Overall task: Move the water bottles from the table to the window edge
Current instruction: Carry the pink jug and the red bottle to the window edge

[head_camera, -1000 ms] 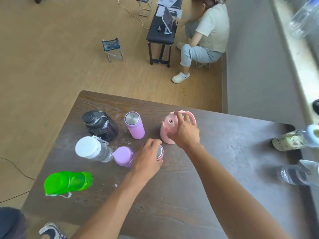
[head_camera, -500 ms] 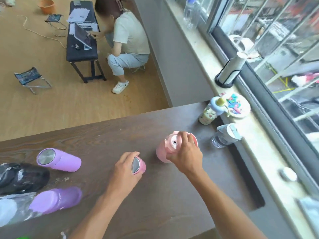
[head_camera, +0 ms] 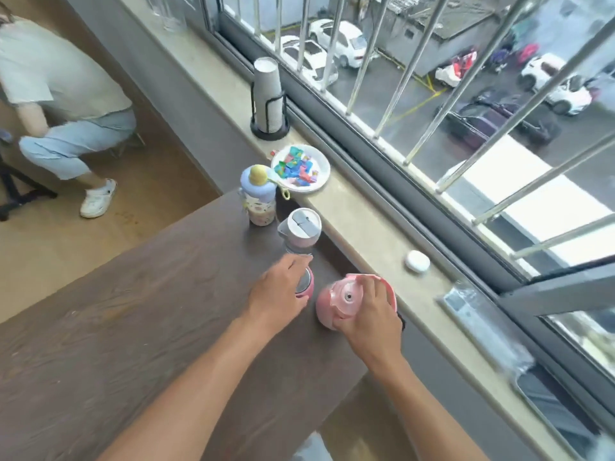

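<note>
My left hand [head_camera: 281, 291] grips a small pink bottle with a steel top [head_camera: 305, 283] near the right end of the dark wooden table [head_camera: 139, 314]. My right hand [head_camera: 367, 312] holds a wide pink bottle [head_camera: 327, 302] by its lid, close to the table's edge beside the beige window edge [head_camera: 369, 241]. A clear bottle with a grey flip lid [head_camera: 299, 232] and a blue-capped patterned bottle [head_camera: 258, 199] stand at the table's far right corner, just beyond my left hand.
On the window edge sit a white plate of colourful wrapped sweets [head_camera: 301, 169], a stack of paper cups in a black holder [head_camera: 269, 98], a small white round object [head_camera: 417, 261] and a clear plastic packet [head_camera: 486, 331]. A person [head_camera: 56, 104] crouches at the far left.
Both hands have carried the two pink bottles rightward across the table toward the window edge. My view has swung right, so the purple, black and green bottles are out of sight.
</note>
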